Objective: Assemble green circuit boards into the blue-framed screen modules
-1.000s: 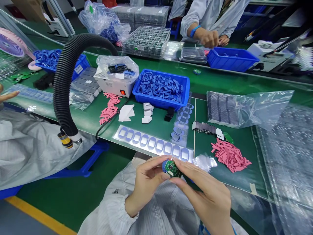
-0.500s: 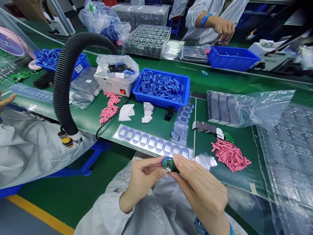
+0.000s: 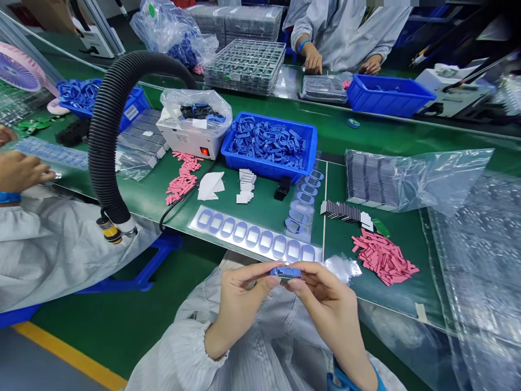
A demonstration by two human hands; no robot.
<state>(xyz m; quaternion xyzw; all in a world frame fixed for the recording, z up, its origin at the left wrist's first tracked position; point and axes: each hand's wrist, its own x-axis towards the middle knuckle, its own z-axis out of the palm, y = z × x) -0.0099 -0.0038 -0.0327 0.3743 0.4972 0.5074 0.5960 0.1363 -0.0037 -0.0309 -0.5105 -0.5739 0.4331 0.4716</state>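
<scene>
Between my two hands, in front of my lap, is a small blue plastic housing (image 3: 286, 272), seen edge-on. My left hand (image 3: 243, 296) pinches its left end between thumb and fingers. At the right end, my right hand (image 3: 325, 298) grips it the same way. The green circuit board seen in it earlier is hidden at this angle. Just beyond my fingers, at the bench edge, lies a clear sheet of oval blue-rimmed stickers (image 3: 253, 237). A second sticker strip (image 3: 300, 209) runs away from me beside it.
A blue bin (image 3: 268, 172) of blue housings stands ahead. Pink strips (image 3: 382, 258) and bagged grey pads (image 3: 372, 182) lie right. A black flexible hose (image 3: 103, 125) arches at left. Co-workers' hands are at far left (image 3: 24, 171) and across the bench (image 3: 312, 58).
My hands have tilted the housing, so its blue side shows instead of the green board. My right hand has turned to grip its end. The co-workers' hands have moved.
</scene>
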